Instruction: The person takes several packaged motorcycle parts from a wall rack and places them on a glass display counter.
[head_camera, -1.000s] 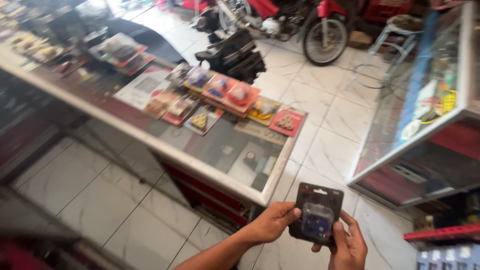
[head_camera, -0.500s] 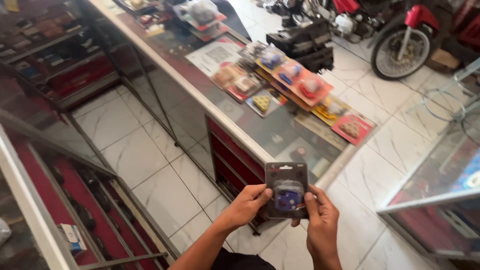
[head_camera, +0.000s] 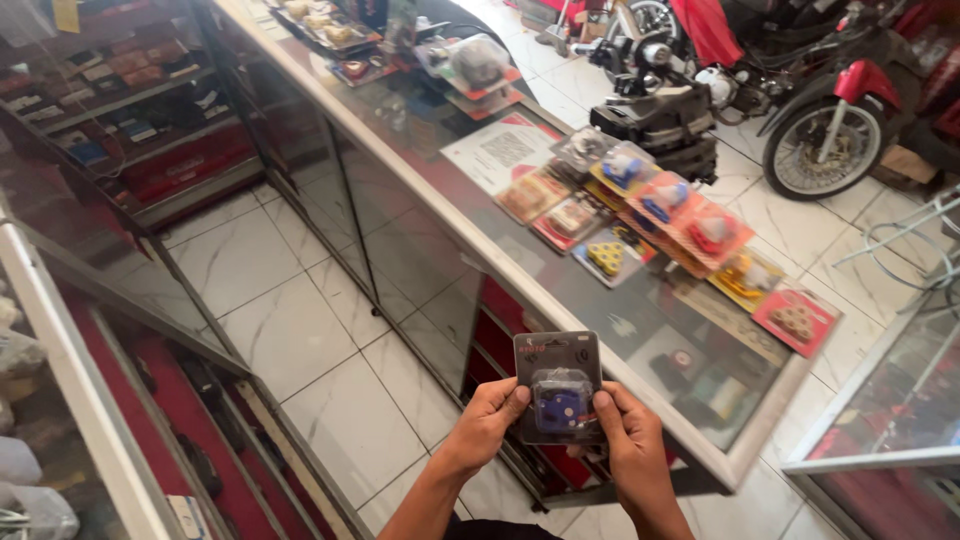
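While both thumbs press its front, left hand (head_camera: 487, 420) and right hand (head_camera: 628, 445) clench the blister pack (head_camera: 558, 387) by its edges, lower centre of frame, face up for viewing. Above it: glass bench (head_camera: 560, 300) with more packs (head_camera: 660, 215).

White marble-look floor tiles (head_camera: 300, 320) run between glass display cases. A long glass counter (head_camera: 430, 190) crosses the room, with packaged parts (head_camera: 665, 205) lying on top. A red motorbike (head_camera: 790, 80) stands beyond it. Shelves (head_camera: 110, 90) line the left side in daylight.
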